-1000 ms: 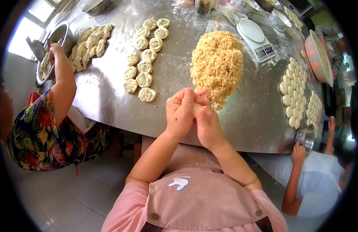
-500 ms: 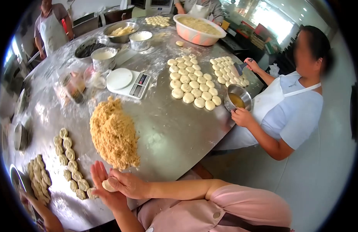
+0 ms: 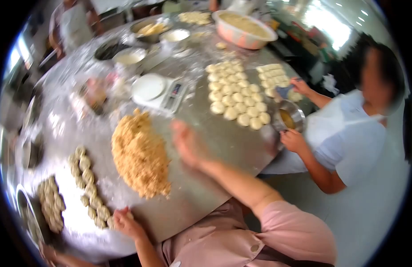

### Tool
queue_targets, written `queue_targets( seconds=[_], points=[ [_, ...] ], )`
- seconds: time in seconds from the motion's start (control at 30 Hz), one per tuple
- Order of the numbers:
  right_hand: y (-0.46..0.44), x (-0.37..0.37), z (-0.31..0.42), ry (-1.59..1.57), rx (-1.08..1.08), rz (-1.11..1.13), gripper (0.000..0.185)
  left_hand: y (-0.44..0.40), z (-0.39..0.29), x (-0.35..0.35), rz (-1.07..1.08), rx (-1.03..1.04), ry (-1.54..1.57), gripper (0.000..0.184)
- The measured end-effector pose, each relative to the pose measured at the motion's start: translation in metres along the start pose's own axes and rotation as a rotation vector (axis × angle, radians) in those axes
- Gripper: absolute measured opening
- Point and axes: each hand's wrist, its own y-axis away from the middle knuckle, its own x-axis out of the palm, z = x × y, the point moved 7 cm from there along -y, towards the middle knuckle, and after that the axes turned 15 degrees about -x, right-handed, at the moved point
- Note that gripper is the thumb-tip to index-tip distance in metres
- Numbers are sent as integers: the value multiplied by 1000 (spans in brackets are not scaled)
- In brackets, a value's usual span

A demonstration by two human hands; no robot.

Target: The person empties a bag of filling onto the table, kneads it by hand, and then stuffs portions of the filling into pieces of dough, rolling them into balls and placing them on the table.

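Note:
My left hand [image 3: 127, 223] is low at the table's near edge, fingers curled. A pale bit of dough shows at its fingers, mostly hidden. Beside it ends a row of small greenish-beige dough pieces [image 3: 91, 190]. My right hand [image 3: 188, 143] is stretched out over the metal table, smeared by motion; whether it holds anything cannot be made out. It is right of a large heap of crumbly tan filling [image 3: 140, 153] and below a white kitchen scale [image 3: 149, 87].
Round dough pieces [image 3: 237, 99] lie in rows farther off. At right a co-worker [image 3: 344, 129] holds a brush and a metal bowl [image 3: 291, 116]. Several bowls, a pink tub [image 3: 246, 35] and plastic bags [image 3: 92, 95] stand at the back. Another person's hand [image 3: 48, 252] is at lower left.
My hands were together around a piece of dough. They are now apart: the right has swung forward past the filling heap, while the left stays low near the dough row. The view has shifted slightly.

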Motion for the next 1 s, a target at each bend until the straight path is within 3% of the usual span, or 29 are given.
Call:
queue_targets(
  seconds=[0.03,0.07,0.17,0.3,0.53,0.77,0.8,0.9,1.0],
  points=[
    [-19,-15,-25,158,-326,-200,42,-2,-1,-1,-40,90,-83,34],
    [-42,-30,-48,302,-354,-259,46,-5,8,0,18,57,-27,32],
    [-106,-55,-119,497,-332,-269,59,0,-2,12,57,124,-40,31],
    [-180,-62,-160,643,-262,-155,68,3,-11,14,36,146,-127,30],
    [-222,8,-156,808,-164,180,85,5,-9,17,1,179,-210,26],
    [-147,50,-106,835,-478,309,83,5,-14,20,-4,212,-265,23],
    [-133,53,-100,825,-575,313,70,5,-15,21,-4,220,-266,22],
    [-101,55,-95,572,-729,517,53,6,-16,22,5,219,-254,21],
    [-94,26,-96,112,-530,487,36,8,-19,23,1,215,-218,20]
  ],
)
